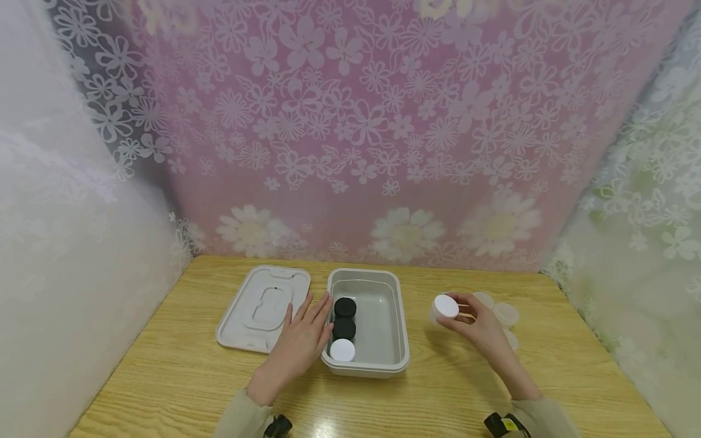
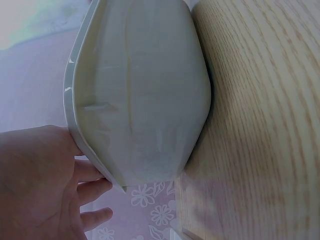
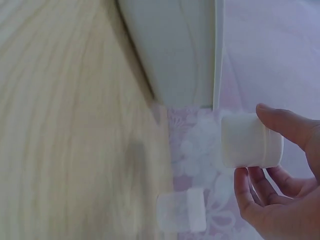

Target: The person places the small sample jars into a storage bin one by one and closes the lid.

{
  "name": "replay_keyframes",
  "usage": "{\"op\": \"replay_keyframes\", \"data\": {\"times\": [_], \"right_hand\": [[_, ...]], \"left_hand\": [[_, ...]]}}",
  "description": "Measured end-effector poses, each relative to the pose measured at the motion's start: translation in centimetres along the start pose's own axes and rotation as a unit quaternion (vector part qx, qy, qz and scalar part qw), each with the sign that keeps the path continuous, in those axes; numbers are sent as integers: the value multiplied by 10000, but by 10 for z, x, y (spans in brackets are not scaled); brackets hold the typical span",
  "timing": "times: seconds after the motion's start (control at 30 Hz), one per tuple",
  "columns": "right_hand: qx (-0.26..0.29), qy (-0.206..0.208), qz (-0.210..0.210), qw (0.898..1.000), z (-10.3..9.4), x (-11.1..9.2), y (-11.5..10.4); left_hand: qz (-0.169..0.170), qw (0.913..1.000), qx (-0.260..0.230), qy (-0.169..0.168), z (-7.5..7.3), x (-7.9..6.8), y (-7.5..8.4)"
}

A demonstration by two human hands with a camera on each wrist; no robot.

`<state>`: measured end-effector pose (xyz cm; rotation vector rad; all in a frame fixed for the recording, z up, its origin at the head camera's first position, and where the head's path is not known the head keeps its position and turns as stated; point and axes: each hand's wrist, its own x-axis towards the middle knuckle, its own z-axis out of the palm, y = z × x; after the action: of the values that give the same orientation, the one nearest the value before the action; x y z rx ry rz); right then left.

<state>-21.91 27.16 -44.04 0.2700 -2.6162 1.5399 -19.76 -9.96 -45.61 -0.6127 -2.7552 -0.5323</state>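
Note:
My right hand [image 1: 476,322] pinches a small white jar with a white lid [image 1: 446,306] between thumb and fingers, raised over the table right of a grey plastic tub [image 1: 378,322]. In the right wrist view the jar [image 3: 245,140] is held upright with the thumb on one side and fingertips on the other. Along the tub's left rim rests my left hand [image 1: 303,337], its fingers extended. Inside the tub, two black-lidded jars [image 1: 345,308] and one white-lidded jar [image 1: 342,350] stand in a row by the left wall.
The tub's lid [image 1: 265,307] lies flat on the wooden table [image 1: 181,365], left of the tub. Several pale jars [image 1: 505,315] stand behind and beside my right hand. A pink flowered curtain [image 1: 350,152] hangs along the table's back edge, with pale cloth at both sides.

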Motion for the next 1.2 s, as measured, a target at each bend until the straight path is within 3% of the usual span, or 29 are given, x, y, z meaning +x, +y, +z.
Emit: {"op": "replay_keyframes", "data": {"times": [0.33, 0.7, 1.2], "right_hand": [[456, -165, -193, 9986, 24, 24, -21], [455, -323, -587, 9967, 55, 59, -41], [-165, -1089, -725, 9913, 97, 99, -49]], "left_hand": [[-18, 10000, 26, -7, -1, 1, -2], [-8, 10000, -14, -94, -4, 0, 0], [0, 10000, 20, -69, -1, 0, 0]]}}
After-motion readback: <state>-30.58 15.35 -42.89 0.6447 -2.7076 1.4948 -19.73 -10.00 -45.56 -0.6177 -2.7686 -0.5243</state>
